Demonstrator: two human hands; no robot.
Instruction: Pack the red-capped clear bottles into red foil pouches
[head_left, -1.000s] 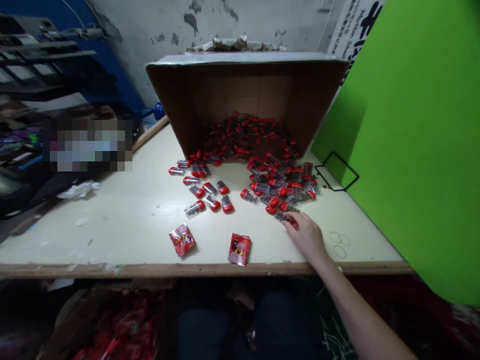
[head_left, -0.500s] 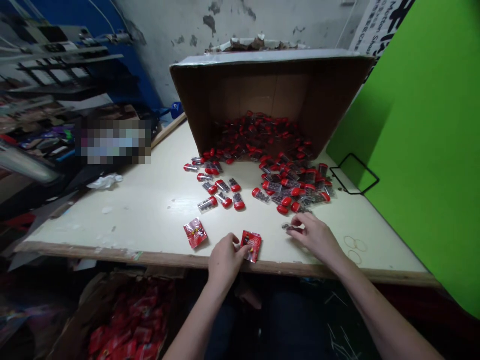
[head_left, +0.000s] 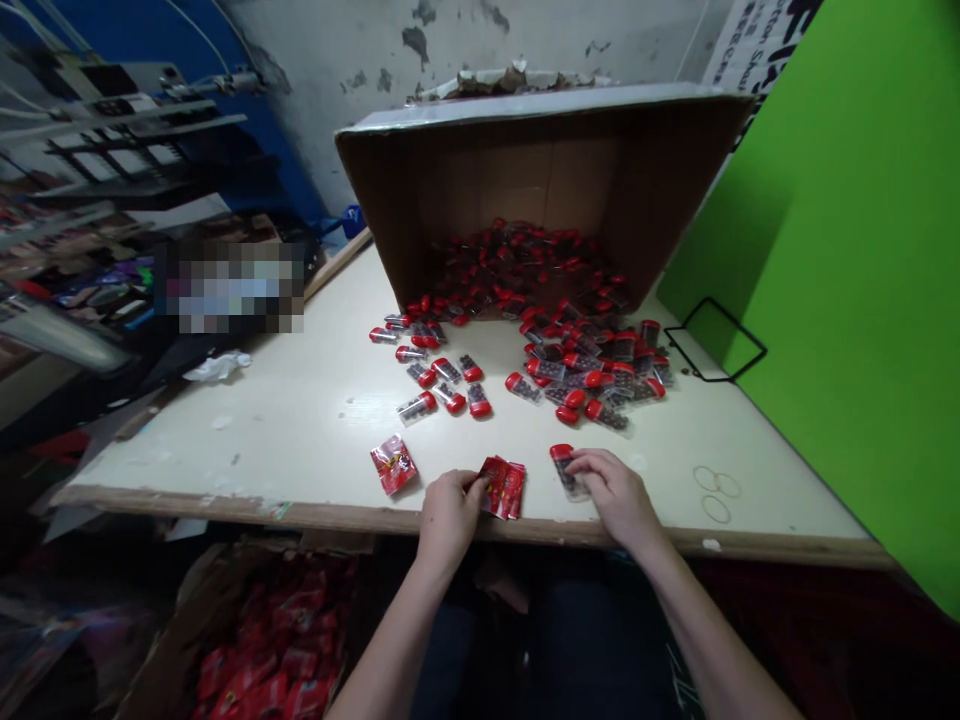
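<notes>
My left hand (head_left: 451, 510) is closed in a pinch on the left edge of a red printed packet (head_left: 493, 484), one of a small fanned stack at the table's front edge. To the right, my right hand (head_left: 616, 492) grips a small clear container (head_left: 561, 462) with a red cap, dark beads showing through its wall. Its cap points away from me, and my fingers cover part of its right side. Another red packet (head_left: 392, 464) lies on the table left of my left hand.
A big cardboard box (head_left: 675, 190) lies on its side, red-capped containers (head_left: 525, 260) spilling from it onto the table. Rubber bands (head_left: 716, 482) lie at right, beside a green panel (head_left: 847, 300) and black wire frame (head_left: 720, 340). Below the table sits a carton of red packets (head_left: 277, 640).
My right hand has drawn a container left, away from the pile, and turned it cap-away. The red packets by my left hand are now more fanned out.
</notes>
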